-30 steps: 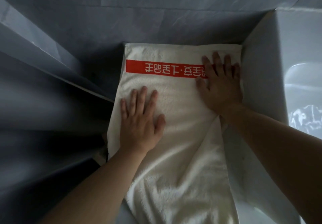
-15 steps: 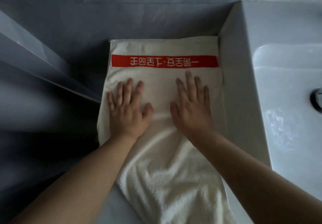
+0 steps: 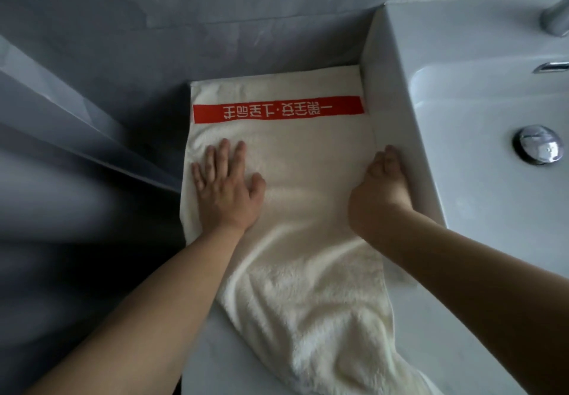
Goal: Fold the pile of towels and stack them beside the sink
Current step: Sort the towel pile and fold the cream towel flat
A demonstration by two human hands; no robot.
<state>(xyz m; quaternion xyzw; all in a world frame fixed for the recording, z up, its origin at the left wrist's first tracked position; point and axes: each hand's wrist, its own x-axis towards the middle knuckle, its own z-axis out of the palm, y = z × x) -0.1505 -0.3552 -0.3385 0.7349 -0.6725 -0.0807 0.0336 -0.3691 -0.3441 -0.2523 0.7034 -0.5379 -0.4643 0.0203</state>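
A cream towel [image 3: 301, 154] with a red printed band [image 3: 278, 113] lies on the counter, its far end flat against the back wall and its right edge along the white sink [image 3: 397, 93]. The near end trails rumpled toward me. My left hand [image 3: 226, 187] presses flat on the towel's left side, fingers straight. My right hand [image 3: 380, 184] is at the towel's right edge, wedged against the sink's side wall, fingers pointing away from me. Whether it pinches the edge is hidden.
The sink basin [image 3: 480, 154] with a chrome drain plug [image 3: 537, 145] and a tap [image 3: 554, 19] fills the right. A grey tiled wall [image 3: 215, 25] closes off the back. A grey angled panel [image 3: 92, 124] runs along the left of the counter.
My right hand slid from the towel's middle to its right edge beside the sink. My left hand stayed on the left part. The camera view swung right, showing more of the sink.
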